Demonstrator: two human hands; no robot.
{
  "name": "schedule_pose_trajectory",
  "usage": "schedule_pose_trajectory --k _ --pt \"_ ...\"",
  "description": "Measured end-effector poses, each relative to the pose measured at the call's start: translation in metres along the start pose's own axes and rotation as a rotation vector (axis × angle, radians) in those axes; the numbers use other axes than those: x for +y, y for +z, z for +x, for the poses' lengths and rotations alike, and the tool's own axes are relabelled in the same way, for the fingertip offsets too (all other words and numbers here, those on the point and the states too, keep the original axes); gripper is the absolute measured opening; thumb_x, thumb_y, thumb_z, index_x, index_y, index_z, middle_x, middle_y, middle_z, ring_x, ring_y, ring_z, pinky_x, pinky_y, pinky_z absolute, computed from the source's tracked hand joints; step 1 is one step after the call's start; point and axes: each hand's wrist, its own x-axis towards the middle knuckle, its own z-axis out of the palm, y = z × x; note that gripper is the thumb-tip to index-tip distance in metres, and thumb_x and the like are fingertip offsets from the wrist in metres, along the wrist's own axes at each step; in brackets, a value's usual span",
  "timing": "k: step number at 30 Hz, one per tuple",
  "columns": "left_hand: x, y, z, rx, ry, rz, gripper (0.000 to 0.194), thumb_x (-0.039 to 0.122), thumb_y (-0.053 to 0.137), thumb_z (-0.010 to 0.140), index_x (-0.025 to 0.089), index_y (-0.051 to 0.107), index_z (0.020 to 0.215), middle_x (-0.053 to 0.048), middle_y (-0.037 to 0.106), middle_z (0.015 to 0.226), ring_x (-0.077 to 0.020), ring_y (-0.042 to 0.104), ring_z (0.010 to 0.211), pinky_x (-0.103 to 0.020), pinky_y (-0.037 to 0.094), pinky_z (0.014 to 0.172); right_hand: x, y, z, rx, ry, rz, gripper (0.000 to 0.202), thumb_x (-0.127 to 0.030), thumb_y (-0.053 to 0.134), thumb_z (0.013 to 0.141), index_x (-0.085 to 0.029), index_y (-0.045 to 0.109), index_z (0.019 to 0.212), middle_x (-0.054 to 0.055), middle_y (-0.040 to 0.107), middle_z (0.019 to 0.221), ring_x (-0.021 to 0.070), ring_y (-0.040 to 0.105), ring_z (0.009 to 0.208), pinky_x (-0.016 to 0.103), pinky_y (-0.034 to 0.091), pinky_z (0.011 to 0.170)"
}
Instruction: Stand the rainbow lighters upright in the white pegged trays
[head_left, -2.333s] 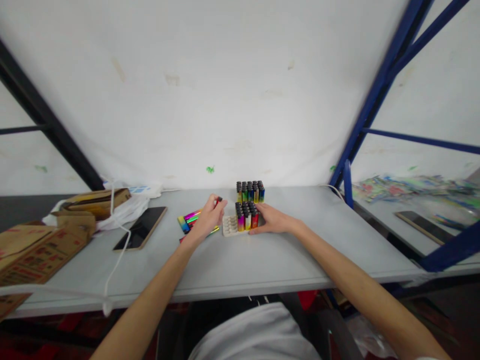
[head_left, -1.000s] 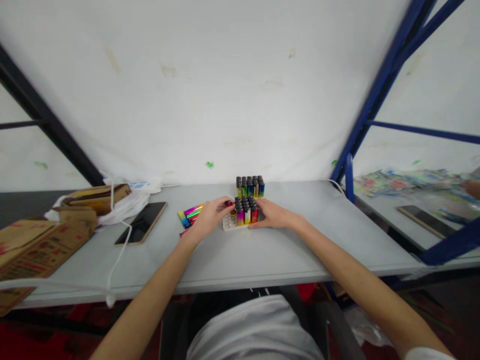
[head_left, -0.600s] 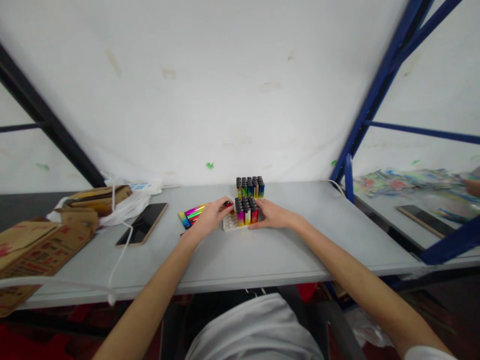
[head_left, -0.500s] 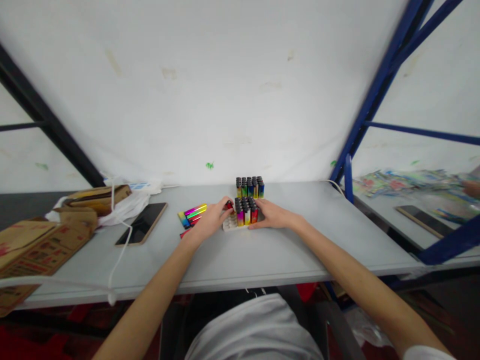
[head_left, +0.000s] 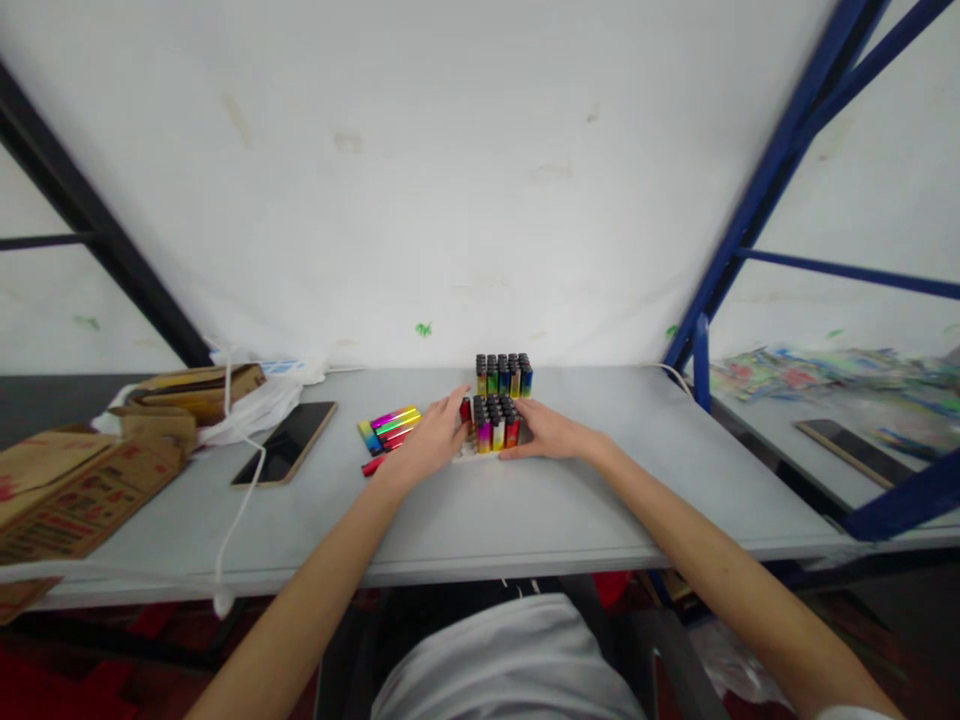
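Note:
An upright red lighter (head_left: pixel 466 408) is between the fingers of my left hand (head_left: pixel 431 437), at the left end of a pale holder tray (head_left: pixel 469 457). Several multicoloured lighters with black tops (head_left: pixel 496 432) stand in rows in that tray. My right hand (head_left: pixel 553 432) grips the tray's right end, thumb at the front and fingers behind, against the lighters. Just behind stands a second block of upright lighters (head_left: pixel 504 378). Left of my left hand, several loose shiny lighters (head_left: pixel 391 428) lie flat on the table. My left fingers partly hide the tray's left part.
A dark phone (head_left: pixel 289 443) lies on the grey table (head_left: pixel 600 510) at the left, crossed by a white cable (head_left: pixel 241 510). Beyond it are cardboard boxes (head_left: pixel 97 480) and white plastic bags (head_left: pixel 259 405). A blue metal frame (head_left: pixel 757 220) rises at the right.
The red lighter, tilted in my left fingers before, now stands upright at the tray's left part. My left hand has shifted slightly right; my right hand stays at the tray.

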Motion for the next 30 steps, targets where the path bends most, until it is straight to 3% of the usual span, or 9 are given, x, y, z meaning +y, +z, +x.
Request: schedule_pose_trajectory --k 6,9,13,15,17,21,26,30 --pt "-0.002 -0.003 0.001 -0.085 -0.048 -0.079 0.076 0.027 0.049 0.097 0.012 0.022 0.166 -0.023 0.067 0.131 -0.0361 0.066 0.121 -0.053 0.049 0.105 -0.002 -0.002 0.0 -0.016 0.007 0.019 0.078 -0.055 0.085 0.079 -0.013 0.054 0.137 0.021 0.063 0.135 0.0379 0.061 0.123 0.055 0.048 0.11" --pt "-0.005 -0.003 0.0 -0.037 -0.006 -0.077 0.085 0.029 0.051 0.096 0.015 0.011 0.169 -0.022 0.062 0.138 -0.0359 0.061 0.128 -0.054 0.046 0.11 -0.003 -0.002 0.0 -0.021 -0.007 0.025 0.079 -0.055 0.085 0.079 -0.014 0.053 0.139 0.021 0.062 0.138 0.0377 0.06 0.125 0.055 0.048 0.111" --pt "-0.009 -0.014 0.0 0.058 0.056 -0.14 0.102 0.032 0.056 0.092 0.02 -0.01 0.169 -0.021 0.043 0.158 -0.0316 0.055 0.136 -0.049 0.044 0.115 -0.001 -0.001 -0.001 -0.005 -0.002 0.031 0.082 -0.059 0.083 0.08 -0.014 0.052 0.142 0.021 0.061 0.14 0.0377 0.061 0.125 0.056 0.047 0.111" --pt "-0.013 -0.026 0.0 0.053 0.051 -0.12 0.095 0.031 0.053 0.092 0.02 -0.001 0.17 -0.02 0.041 0.161 -0.03 0.051 0.14 -0.048 0.041 0.118 0.0 0.0 -0.001 -0.003 0.009 0.025 0.084 -0.061 0.083 0.079 -0.014 0.053 0.142 0.021 0.062 0.139 0.0379 0.061 0.125 0.056 0.047 0.111" --pt "-0.024 -0.041 0.0 0.001 0.027 -0.046 0.083 0.031 0.049 0.091 0.016 0.021 0.167 -0.019 0.048 0.156 -0.0299 0.05 0.141 -0.048 0.038 0.121 0.0 0.0 -0.001 -0.008 0.008 0.023 0.084 -0.061 0.083 0.079 -0.014 0.053 0.141 0.021 0.062 0.137 0.0378 0.061 0.124 0.056 0.046 0.111" --pt "-0.061 -0.067 -0.003 -0.081 -0.094 0.145 0.064 0.04 0.052 0.087 0.013 0.057 0.146 -0.019 0.063 0.14 -0.0343 0.058 0.133 -0.049 0.041 0.117 -0.002 -0.001 -0.001 -0.016 0.029 0.018 0.082 -0.061 0.083 0.079 -0.013 0.055 0.139 0.021 0.063 0.135 0.0385 0.062 0.122 0.057 0.048 0.11" --pt "-0.11 -0.081 -0.006 -0.03 -0.276 0.268 0.039 0.044 0.063 0.077 0.016 0.076 0.101 -0.019 0.074 0.111 -0.0385 0.066 0.117 -0.048 0.048 0.108 -0.004 -0.002 -0.001 -0.028 0.055 0.013 0.08 -0.059 0.084 0.079 -0.012 0.056 0.137 0.021 0.063 0.134 0.0375 0.062 0.122 0.055 0.048 0.11" --pt "-0.123 -0.082 -0.009 -0.066 -0.308 0.242 0.019 0.041 0.069 0.071 0.022 0.072 0.075 -0.014 0.076 0.089 -0.0368 0.07 0.1 -0.046 0.053 0.096 -0.005 -0.002 -0.001 -0.009 0.036 0.01 0.083 -0.06 0.084 0.078 -0.011 0.055 0.139 0.022 0.063 0.135 0.0377 0.062 0.122 0.055 0.048 0.11"
